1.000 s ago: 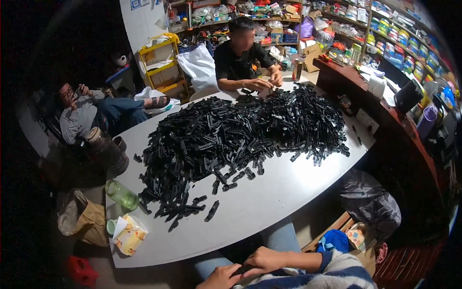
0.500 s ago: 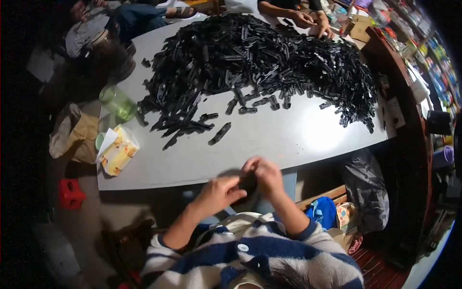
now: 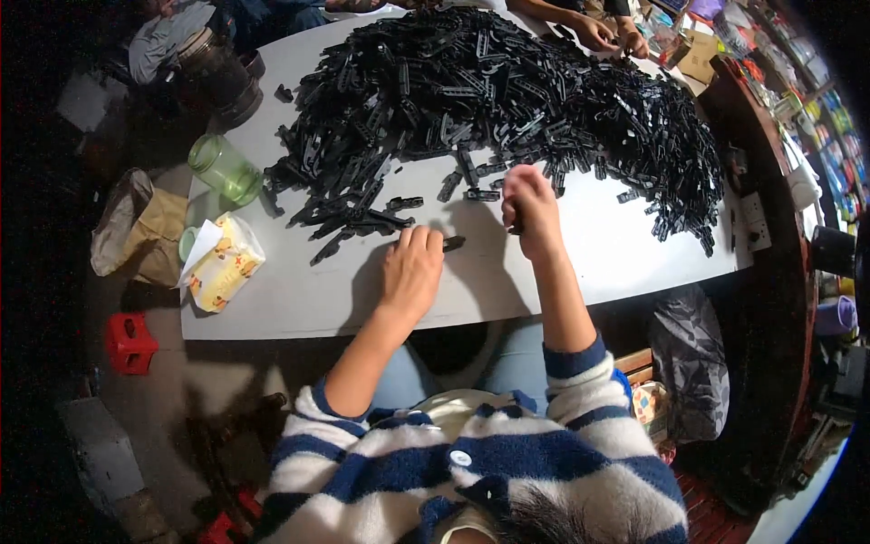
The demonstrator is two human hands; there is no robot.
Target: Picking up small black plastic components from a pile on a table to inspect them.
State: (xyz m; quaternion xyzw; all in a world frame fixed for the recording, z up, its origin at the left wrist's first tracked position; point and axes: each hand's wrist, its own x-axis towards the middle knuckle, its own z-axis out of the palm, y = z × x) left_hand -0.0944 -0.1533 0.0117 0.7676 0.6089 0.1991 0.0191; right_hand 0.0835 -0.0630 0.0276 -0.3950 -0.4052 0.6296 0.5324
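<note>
A large heap of black plastic parts spreads over the white table. My left hand rests on the tabletop near the front edge, its fingers closed on a long black plastic part whose end sticks out to the right. Raised a little over the table, my right hand is curled round a small dark piece; most of that piece is hidden by the fingers. Several loose parts, among them a short black part, lie between the heap and my hands.
At the left stand a green clear jar and a yellow-and-white tissue pack. Beyond the heap, another person's hands are busy at the table's far side. A dark wooden cabinet borders the right.
Both hands have moved forward from the table's near edge to above the tabletop. My left hand has taken hold of the loose long part. My right hand has risen toward the heap.
</note>
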